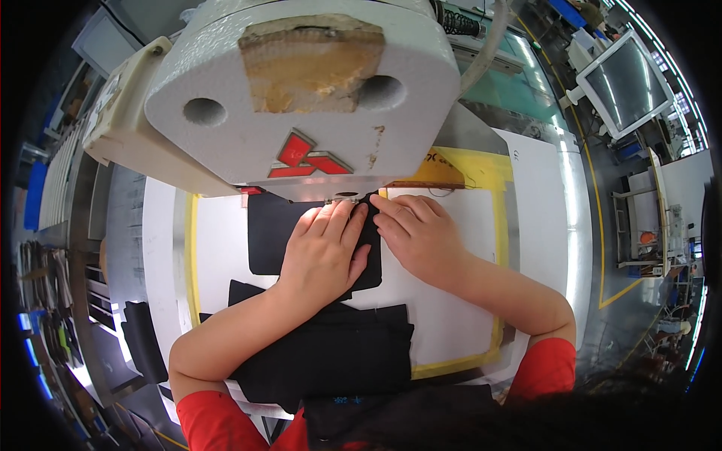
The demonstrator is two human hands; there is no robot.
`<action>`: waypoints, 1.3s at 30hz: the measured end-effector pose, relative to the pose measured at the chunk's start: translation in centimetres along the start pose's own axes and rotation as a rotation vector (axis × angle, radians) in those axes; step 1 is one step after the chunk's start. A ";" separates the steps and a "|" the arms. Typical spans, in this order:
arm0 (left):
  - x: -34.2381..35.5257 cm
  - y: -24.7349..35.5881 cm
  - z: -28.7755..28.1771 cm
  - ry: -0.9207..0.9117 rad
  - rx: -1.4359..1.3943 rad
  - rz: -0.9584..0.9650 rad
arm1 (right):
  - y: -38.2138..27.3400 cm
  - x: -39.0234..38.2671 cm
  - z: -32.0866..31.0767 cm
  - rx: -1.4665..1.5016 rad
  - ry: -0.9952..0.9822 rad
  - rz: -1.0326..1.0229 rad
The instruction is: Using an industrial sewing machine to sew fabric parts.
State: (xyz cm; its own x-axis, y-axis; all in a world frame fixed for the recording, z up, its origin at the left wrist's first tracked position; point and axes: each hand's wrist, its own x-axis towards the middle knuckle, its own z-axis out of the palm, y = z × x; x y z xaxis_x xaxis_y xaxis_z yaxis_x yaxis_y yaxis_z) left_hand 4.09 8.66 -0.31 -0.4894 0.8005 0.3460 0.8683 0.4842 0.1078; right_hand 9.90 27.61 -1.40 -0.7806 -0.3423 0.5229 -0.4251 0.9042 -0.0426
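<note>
A flat black fabric piece (267, 240) with rounded corners lies partly beneath the head of a large white sewing machine (301, 139). My left hand (323, 244) rests palm down on this fabric, its fingers stretched toward the machine and the thumb held apart. Along the fabric's right edge, my right hand (421, 237) has bent fingers drawn together, with forefinger and thumb tips at the edge. The machine head hides the far end of the fabric and the needle area.
More folded black fabric (323, 353) lies in front of me, close to my body. Yellow tape (499, 263) borders the white work surface. A yellow sheet (436, 169) is behind my right hand. A monitor (628, 83) stands at the far right; dark cloth (143, 342) hangs at the left.
</note>
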 end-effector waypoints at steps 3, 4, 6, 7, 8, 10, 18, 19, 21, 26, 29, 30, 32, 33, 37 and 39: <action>0.0 0.0 0.0 -0.014 -0.016 -0.015 | 0.0 0.0 0.0 -0.006 -0.012 0.002; 0.0 0.0 0.0 -0.014 -0.011 -0.015 | 0.0 0.0 0.0 0.000 -0.018 0.005; 0.0 0.0 0.0 -0.014 -0.007 -0.015 | 0.0 0.0 0.0 0.002 -0.024 0.007; 0.0 0.0 0.0 -0.016 -0.004 -0.011 | 0.0 0.0 0.1 0.004 -0.030 0.008; 0.0 -0.1 0.0 -0.019 0.000 -0.008 | 0.0 0.0 0.1 0.004 -0.030 0.007; 0.0 -0.1 0.0 -0.025 0.002 -0.011 | 0.0 0.0 0.1 0.007 -0.034 0.009; 0.0 -0.1 0.0 -0.021 0.014 -0.023 | 0.1 0.1 0.1 0.038 -0.021 0.015; 0.0 -0.1 0.0 -0.025 0.016 -0.017 | 0.1 0.0 0.1 0.038 -0.021 0.017; 0.1 0.0 0.1 -0.026 0.015 -0.011 | 0.1 0.1 0.1 0.041 -0.018 0.018; 0.1 0.0 0.0 -0.033 0.028 -0.012 | 0.2 0.1 0.1 0.057 0.005 0.015; -0.1 0.0 0.1 -0.024 0.045 -0.011 | 0.2 0.1 0.1 0.073 -0.008 -0.011; -0.1 0.0 0.1 -0.025 0.046 -0.012 | 0.3 0.0 0.2 0.079 0.004 -0.010; 0.0 0.0 0.1 0.002 0.049 -0.012 | 0.3 0.0 0.3 0.084 0.017 -0.007; 0.0 0.0 0.1 0.001 0.049 -0.010 | 0.3 0.0 0.4 0.078 0.010 -0.008; -0.1 -0.1 0.2 -0.021 0.036 -0.030 | 0.4 0.0 1.1 0.075 0.008 -0.017; 0.0 -0.3 -0.1 -0.019 0.025 -0.037 | 0.4 0.0 1.3 0.080 0.006 -0.021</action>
State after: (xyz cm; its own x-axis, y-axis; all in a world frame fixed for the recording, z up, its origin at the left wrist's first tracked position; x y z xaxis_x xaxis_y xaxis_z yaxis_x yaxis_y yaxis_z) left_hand 3.87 8.50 -0.23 -0.5227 0.7882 0.3248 0.8473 0.5222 0.0965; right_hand 9.15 27.68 -2.52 -0.7687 -0.3591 0.5293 -0.4767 0.8734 -0.0998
